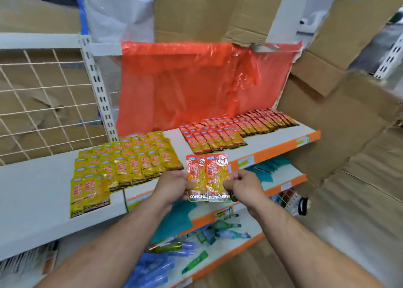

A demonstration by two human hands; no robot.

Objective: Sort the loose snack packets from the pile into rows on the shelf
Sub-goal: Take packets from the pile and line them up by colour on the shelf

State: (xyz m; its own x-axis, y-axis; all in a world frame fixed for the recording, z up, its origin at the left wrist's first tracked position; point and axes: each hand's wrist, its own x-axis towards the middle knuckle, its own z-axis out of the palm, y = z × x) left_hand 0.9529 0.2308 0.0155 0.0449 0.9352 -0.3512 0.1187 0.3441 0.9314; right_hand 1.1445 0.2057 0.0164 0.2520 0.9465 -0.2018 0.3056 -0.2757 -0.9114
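Observation:
Two orange-red snack packets (208, 177) marked KONCHEW are held side by side, overlapping, in front of the shelf edge. My left hand (174, 185) pinches the left packet and my right hand (242, 184) pinches the right one. On the white shelf (39, 185) several yellow packets (128, 161) lie in overlapping rows at the left. Rows of red packets (235, 130) lie at the right, reaching back toward the shelf's far right corner.
A red plastic bag (196, 85) hangs behind the shelf. Cardboard (349, 113) stands at the right and above. A wire grid (43, 104) backs the left bay. Lower shelves (246, 226) hold teal packets and blue and green wrapped items.

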